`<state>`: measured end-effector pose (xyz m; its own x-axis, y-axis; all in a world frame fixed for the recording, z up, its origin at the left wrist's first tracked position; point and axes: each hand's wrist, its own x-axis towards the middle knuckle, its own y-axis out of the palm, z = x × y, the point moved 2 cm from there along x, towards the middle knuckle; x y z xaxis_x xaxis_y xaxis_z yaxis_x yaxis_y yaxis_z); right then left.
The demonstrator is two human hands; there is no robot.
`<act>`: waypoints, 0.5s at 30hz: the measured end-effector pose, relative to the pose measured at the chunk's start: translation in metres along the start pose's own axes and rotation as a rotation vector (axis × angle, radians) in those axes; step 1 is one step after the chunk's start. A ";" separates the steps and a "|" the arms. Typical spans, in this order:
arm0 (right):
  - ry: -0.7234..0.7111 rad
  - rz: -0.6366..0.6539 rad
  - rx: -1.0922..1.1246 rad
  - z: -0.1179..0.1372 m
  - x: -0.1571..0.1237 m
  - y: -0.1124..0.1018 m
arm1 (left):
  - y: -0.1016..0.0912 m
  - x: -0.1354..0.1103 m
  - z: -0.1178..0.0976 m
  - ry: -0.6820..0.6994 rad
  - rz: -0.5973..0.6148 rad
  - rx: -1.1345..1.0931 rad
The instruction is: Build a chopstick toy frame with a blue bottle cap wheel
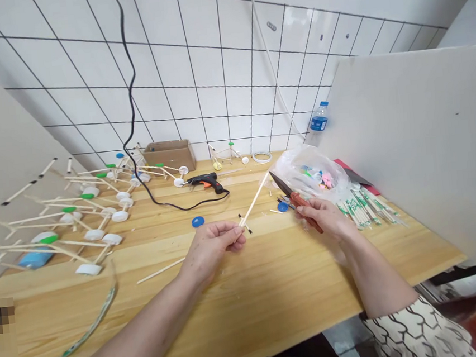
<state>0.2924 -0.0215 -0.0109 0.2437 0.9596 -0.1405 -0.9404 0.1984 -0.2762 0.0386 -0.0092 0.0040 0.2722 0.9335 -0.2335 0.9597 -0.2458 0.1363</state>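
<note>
My left hand [216, 242] is closed, thumb and fingers pinching a pale wooden stick [256, 200] like a chopstick, which slants up to the right. My right hand [324, 218] is wrapped around the red handles of dark-jawed pliers [281, 184]. The jaws point up and left, close to the stick's upper end; whether they touch it I cannot tell. Behind my left hand, a short stick with black ends [246, 224] lies on the wooden table [275, 298]. Another pale stick [160, 270] runs out from beneath my left wrist, partly hidden.
Stick frames with white caps [94, 234] crowd the left side. A black glue gun [204, 181] trails its cord. Blue caps [198, 221], a cardboard box [171, 156], a plastic bag [304, 166], wrapped chopsticks [362, 208] and a water bottle [319, 117] stand around. Partitions flank the table.
</note>
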 end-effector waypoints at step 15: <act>0.024 0.440 0.536 0.016 -0.019 0.020 | -0.006 0.024 0.001 0.101 -0.093 -0.148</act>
<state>0.2648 -0.0326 0.0015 -0.1880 0.9699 -0.1549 -0.9389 -0.1312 0.3182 0.0399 0.0146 -0.0036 0.1672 0.9737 -0.1546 0.9577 -0.1231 0.2601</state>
